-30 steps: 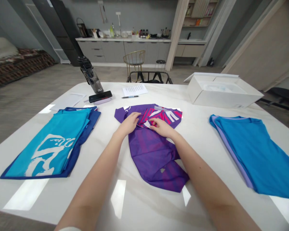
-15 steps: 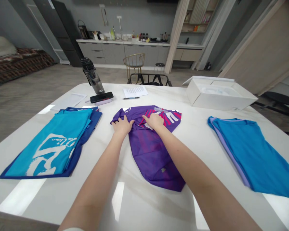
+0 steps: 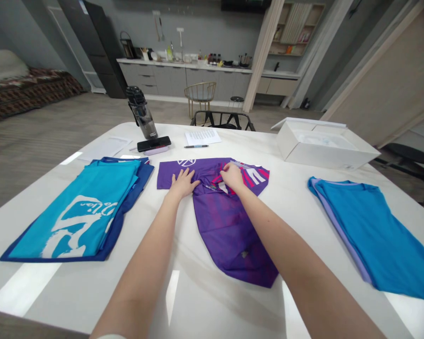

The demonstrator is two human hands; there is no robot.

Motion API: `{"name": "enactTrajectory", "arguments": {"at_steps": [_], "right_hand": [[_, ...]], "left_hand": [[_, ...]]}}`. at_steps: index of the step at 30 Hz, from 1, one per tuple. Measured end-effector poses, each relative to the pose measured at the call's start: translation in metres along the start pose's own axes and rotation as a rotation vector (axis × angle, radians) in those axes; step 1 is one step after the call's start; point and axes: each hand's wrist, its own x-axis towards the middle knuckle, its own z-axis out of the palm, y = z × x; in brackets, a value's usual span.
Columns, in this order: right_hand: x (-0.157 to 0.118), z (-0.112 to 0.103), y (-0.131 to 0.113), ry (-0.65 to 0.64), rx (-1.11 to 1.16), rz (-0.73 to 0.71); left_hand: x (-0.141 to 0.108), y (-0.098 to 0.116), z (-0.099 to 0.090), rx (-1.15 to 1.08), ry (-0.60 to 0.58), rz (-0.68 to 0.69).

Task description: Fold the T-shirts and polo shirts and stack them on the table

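Purple shirt [image 3: 222,226] lay mid-frame on the white tabletop [image 3: 300,212], right under both hands. Its body ran long-ways from the frame's centre down toward lower right, the lower end partly hidden by the right forearm [image 3: 272,230]. One sleeve [image 3: 167,175] stuck out flat to the left, near enough crosswise to the body.

I had the left hand [image 3: 182,183] on the sleeve's near edge, close to where it met the body – fingers spread, palm down. The right hand [image 3: 232,177] was nearer the collar [image 3: 245,165], fingers and thumb bunched, apparently pinching the striped red-and-white cloth; I couldn't make out how much was caught. Cloth between the hands looked rumpled.

Containers: white box [image 3: 318,154] stood at upper right, flap up, something pale inside – too indistinct for me to name. Dark see-through bottle [image 3: 143,115] stood upper left, cap on; its contents I couldn't judge.

Folded garments flanked my work, well apart from the hands: teal shirt [image 3: 104,181] on navy at left, blue garment [image 3: 385,230] over lilac at right.
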Motion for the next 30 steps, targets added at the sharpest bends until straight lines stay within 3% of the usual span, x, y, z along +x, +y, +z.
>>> {"name": "enactTrajectory", "arguments": {"at_steps": [3, 7, 11, 15, 18, 25, 27, 30], "right_hand": [[0.002, -0.027, 0.035, 0.075, 0.079, -0.037], [-0.007, -0.079, 0.098, 0.101, 0.128, 0.015], [-0.023, -0.131, 0.169, 0.099, 0.020, 0.121], [-0.039, -0.158, 0.220, 0.128, -0.152, 0.271], [-0.051, -0.164, 0.234, 0.182, -0.225, 0.278], [-0.075, -0.170, 0.226, 0.451, -0.372, 0.347], [-0.079, -0.174, 0.228, 0.462, -0.420, 0.366], [-0.085, -0.178, 0.232, 0.375, -0.469, 0.375]], "left_hand": [[0.001, -0.008, 0.000, 0.017, -0.004, -0.077], [0.002, -0.012, -0.001, 0.028, -0.018, -0.120], [0.002, -0.009, -0.001, 0.023, -0.016, -0.138], [0.000, -0.005, -0.002, 0.014, -0.019, -0.189], [-0.001, -0.004, -0.002, 0.011, -0.005, -0.212], [-0.003, 0.002, 0.000, 0.000, 0.024, -0.306], [-0.003, 0.003, 0.001, -0.008, 0.035, -0.324], [0.000, 0.003, 0.002, -0.020, 0.068, -0.347]]}}
